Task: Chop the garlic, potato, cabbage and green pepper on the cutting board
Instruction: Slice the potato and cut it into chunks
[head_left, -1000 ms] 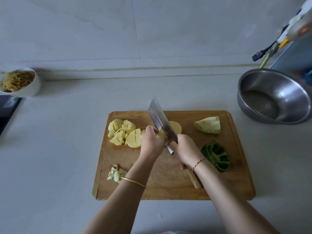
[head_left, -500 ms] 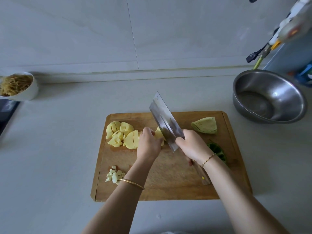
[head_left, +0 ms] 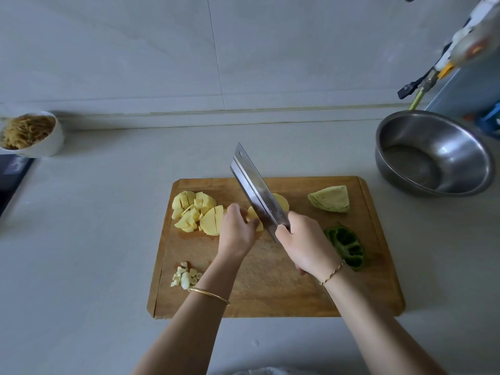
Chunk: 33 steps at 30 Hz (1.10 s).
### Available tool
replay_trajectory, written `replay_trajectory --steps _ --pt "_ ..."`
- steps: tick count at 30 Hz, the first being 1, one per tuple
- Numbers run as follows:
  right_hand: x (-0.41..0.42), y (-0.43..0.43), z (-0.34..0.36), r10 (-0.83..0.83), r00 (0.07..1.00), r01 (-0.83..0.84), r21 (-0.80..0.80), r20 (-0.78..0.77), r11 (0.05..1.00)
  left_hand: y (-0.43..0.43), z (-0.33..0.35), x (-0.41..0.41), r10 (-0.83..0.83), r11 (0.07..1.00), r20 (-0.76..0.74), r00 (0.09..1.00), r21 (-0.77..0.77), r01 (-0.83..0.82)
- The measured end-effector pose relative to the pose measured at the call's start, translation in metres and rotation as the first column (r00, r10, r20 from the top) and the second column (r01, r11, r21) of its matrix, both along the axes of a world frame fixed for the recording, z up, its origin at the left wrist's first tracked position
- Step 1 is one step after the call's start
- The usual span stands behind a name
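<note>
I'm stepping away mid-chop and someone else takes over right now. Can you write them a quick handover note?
Left hand holds the remaining potato piece mid-board; right hand grips the cleaver, blade against that piece.
Done: garlic in pieces at the near left corner; potato chunks piled far left on the cutting board.
Left: finish the potato piece, then chop the cabbage wedge and green pepper, both on the right side.

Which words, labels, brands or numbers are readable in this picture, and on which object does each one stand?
No text can be read anywhere in this view.
Cleaver: the blade shows no brand or mark.
Blurred object at the top right: coloured patches, too blurred to read.
Dark panel at the left edge: faint pale marks, too blurred to read.
</note>
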State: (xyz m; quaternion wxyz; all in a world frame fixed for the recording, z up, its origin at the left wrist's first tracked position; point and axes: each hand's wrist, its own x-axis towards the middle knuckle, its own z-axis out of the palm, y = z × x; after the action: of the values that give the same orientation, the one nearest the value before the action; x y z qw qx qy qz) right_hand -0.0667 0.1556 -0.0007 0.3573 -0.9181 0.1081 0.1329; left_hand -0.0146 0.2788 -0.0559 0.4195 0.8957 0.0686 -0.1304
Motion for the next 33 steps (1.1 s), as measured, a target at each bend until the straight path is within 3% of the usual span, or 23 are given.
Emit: replay_trajectory --steps 33 --pt "0.018 0.014 0.01 0.017 0.986 -0.031 -0.08 -0.166 0.996 0.002 -0.012 0.004 0.044 0.997 0.001 0.999 -0.061 -0.044"
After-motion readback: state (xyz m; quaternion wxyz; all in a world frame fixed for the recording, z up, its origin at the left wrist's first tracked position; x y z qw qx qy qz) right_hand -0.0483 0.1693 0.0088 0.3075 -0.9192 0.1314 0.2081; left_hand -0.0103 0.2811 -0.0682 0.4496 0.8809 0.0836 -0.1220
